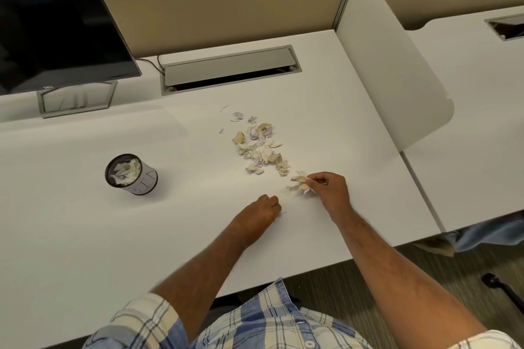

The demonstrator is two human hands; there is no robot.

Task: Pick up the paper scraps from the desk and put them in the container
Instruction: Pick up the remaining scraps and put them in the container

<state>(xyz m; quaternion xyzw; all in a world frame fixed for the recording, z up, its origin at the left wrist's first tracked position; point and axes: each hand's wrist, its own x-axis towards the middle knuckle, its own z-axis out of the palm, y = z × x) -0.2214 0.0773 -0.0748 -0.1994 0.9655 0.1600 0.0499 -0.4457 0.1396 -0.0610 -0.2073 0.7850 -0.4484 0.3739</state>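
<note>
Right hand (329,190) pinches a few paper scraps (300,185) at the pile's (261,147) near end; left hand (265,211) sits fisted on the desk (85,235), contents unclear. I'd guess they're featherlight, crumply, best pinched in clumps. Mesh container (131,174) sits well left.

The black flat-screen monitor (56,17) bore a small "DELL" logo on its lower bezel (seen tilted). Faint markings on the round black mesh container's (131,174) white label were illegible.

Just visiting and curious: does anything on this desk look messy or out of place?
Yes: torn paper scraps lie strewn across the white desk, right of the container, which already holds some. The right hand pinches a few.
</note>
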